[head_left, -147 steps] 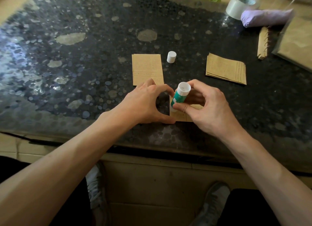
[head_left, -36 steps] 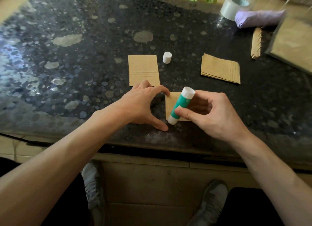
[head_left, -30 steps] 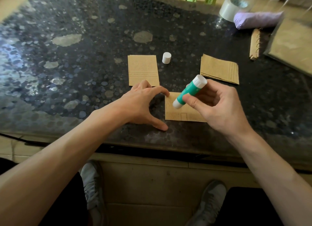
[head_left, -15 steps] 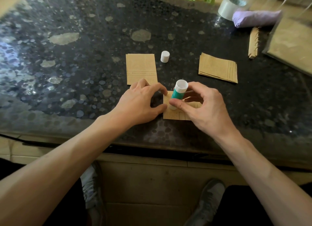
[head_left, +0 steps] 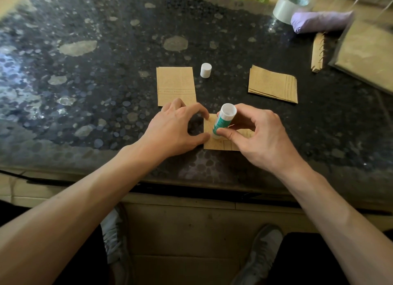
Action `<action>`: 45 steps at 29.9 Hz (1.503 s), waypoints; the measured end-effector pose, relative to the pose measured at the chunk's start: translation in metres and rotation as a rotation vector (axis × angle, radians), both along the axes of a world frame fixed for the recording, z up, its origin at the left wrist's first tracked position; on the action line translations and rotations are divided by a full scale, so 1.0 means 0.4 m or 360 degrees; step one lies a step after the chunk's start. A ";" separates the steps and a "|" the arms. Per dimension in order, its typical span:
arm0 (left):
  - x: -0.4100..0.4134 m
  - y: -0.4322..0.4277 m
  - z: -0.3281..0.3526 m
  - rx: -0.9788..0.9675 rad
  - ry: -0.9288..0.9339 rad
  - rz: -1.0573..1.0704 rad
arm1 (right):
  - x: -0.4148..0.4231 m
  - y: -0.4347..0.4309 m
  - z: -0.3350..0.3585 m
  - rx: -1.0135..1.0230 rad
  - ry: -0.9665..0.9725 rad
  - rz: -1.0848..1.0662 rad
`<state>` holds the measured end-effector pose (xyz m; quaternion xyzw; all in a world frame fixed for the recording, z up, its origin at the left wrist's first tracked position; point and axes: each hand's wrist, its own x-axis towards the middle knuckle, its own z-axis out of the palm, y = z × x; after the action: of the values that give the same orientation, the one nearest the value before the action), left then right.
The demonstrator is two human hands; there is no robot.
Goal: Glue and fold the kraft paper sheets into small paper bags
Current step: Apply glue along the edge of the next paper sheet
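The dark speckled table (head_left: 106,82) fills the upper half of the view, and its far-left corner is smeared by blur. The left hand (head_left: 176,131) rests near the front edge. Its thumb and forefinger are spread in a wide curve, and their tips press on the left edge of a small kraft sheet (head_left: 214,144). It grips nothing, and its other fingertips are hidden behind the knuckles.

Just beyond that hand a folded paper bag (head_left: 176,85) lies flat. The fingers cover part of its near edge, and whether they touch it cannot be told. A white cap (head_left: 205,70) stands upright just right of the bag, apart from it.

The kraft sheet lies flat near the table's front edge, between the two hands. Only its left part and a strip along the near edge show, because the right hand covers the rest. The faint marks on it are too small to read.

The glue stick (head_left: 224,119), green with a white end towards the camera, stands nearly upright with its lower end on the sheet beside the thumb tip. The right hand (head_left: 261,138) holds it, thumb and curled fingers closed round the barrel.

Farther right, well apart, lies a stack of kraft sheets (head_left: 273,84). In the far-right corner a tape roll (head_left: 290,5), a purple bundle (head_left: 321,21) and a narrow paper strip (head_left: 318,50) are blurred. So is a large brown packet (head_left: 368,52), which the frame edge cuts off.
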<state>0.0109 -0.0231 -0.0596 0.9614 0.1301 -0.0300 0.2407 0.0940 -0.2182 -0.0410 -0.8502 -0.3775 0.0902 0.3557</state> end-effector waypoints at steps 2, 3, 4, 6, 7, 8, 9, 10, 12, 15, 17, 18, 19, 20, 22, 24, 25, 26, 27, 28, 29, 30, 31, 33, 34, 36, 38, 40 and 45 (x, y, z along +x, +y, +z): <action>0.000 0.001 0.000 -0.0003 0.0002 -0.0001 | 0.001 -0.002 0.000 0.0000 -0.0025 -0.0012; 0.000 0.001 0.000 -0.0001 -0.0001 -0.0002 | 0.002 -0.003 0.000 0.0006 -0.0035 -0.0022; 0.000 0.000 0.000 0.0002 -0.0006 -0.0004 | 0.003 -0.004 -0.001 0.0017 -0.0042 -0.0031; 0.001 0.000 -0.001 0.0007 -0.0007 -0.0002 | 0.002 -0.005 -0.002 0.0040 -0.0040 -0.0050; 0.001 0.000 0.000 0.0004 -0.0005 0.0001 | 0.002 -0.006 -0.002 0.0048 -0.0037 -0.0052; 0.001 0.000 0.001 0.0001 -0.0005 0.0003 | 0.001 -0.007 -0.003 0.0056 -0.0034 -0.0050; 0.001 0.000 0.001 -0.0002 -0.0007 0.0002 | 0.000 -0.008 -0.004 0.0062 -0.0029 -0.0044; 0.001 0.000 0.002 -0.0004 -0.0006 0.0000 | 0.000 -0.010 -0.003 0.0062 -0.0023 -0.0037; 0.001 0.000 0.002 -0.0004 -0.0001 0.0000 | 0.000 -0.014 -0.002 0.0051 0.0002 -0.0017; 0.001 0.000 0.000 0.0004 -0.0014 -0.0003 | 0.001 -0.020 -0.001 0.0018 0.0058 0.0030; 0.001 0.000 -0.001 0.0003 -0.0016 -0.0005 | -0.001 -0.024 -0.003 -0.0002 0.0099 0.0074; 0.001 0.001 -0.001 0.0002 -0.0014 -0.0005 | -0.003 -0.024 -0.005 -0.0011 0.0105 0.0092; 0.001 0.002 -0.002 0.0000 -0.0016 -0.0004 | -0.005 -0.025 -0.007 -0.0018 0.0096 0.0101; 0.002 0.002 -0.003 -0.0001 -0.0019 -0.0003 | -0.007 -0.024 -0.008 -0.0024 0.0077 0.0106; 0.003 0.002 -0.004 -0.0001 -0.0020 0.0000 | -0.010 -0.024 -0.007 -0.0030 0.0043 0.0103; 0.003 0.002 -0.004 0.0005 -0.0012 0.0003 | -0.011 -0.026 -0.003 -0.0026 0.0029 0.0105; 0.003 0.002 -0.004 0.0007 -0.0011 0.0003 | -0.011 -0.028 0.000 -0.0022 0.0028 0.0110; 0.004 0.003 -0.005 0.0008 -0.0010 0.0003 | -0.012 -0.030 0.002 -0.0016 0.0029 0.0116; 0.004 0.004 -0.005 0.0008 -0.0011 0.0001 | -0.012 -0.031 0.005 -0.0007 0.0032 0.0122; 0.005 0.005 -0.005 0.0008 -0.0010 -0.0002 | -0.013 -0.032 0.008 0.0002 0.0040 0.0128; 0.006 0.005 -0.005 0.0008 -0.0005 -0.0003 | -0.013 -0.032 0.010 0.0011 0.0053 0.0136; 0.006 0.005 -0.005 0.0008 0.0001 -0.0005 | -0.012 -0.034 0.013 0.0018 0.0072 0.0145; 0.006 0.005 -0.005 0.0010 0.0005 -0.0009 | -0.011 -0.036 0.015 0.0023 0.0098 0.0152; 0.006 0.006 -0.006 0.0012 0.0003 -0.0014 | -0.007 -0.043 0.019 0.0029 0.0159 0.0156; 0.006 0.006 -0.006 0.0010 0.0001 -0.0013 | -0.004 -0.048 0.021 0.0032 0.0192 0.0145; 0.007 0.007 -0.006 0.0010 0.0002 -0.0007 | 0.002 -0.057 0.028 0.0065 0.0275 0.0108; 0.008 0.007 -0.006 0.0009 0.0012 -0.0007 | 0.007 -0.061 0.033 0.0150 0.0293 0.0060; 0.008 0.007 -0.006 0.0012 0.0013 -0.0006 | 0.011 -0.057 0.030 0.0227 0.0213 -0.0023; 0.007 0.006 -0.007 0.0013 0.0011 -0.0002 | 0.013 -0.038 -0.004 0.0181 0.0062 -0.0113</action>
<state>0.0138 -0.0205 -0.0623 0.9623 0.1306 -0.0330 0.2361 0.0991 -0.2333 -0.0427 -0.8395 -0.3447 0.0724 0.4137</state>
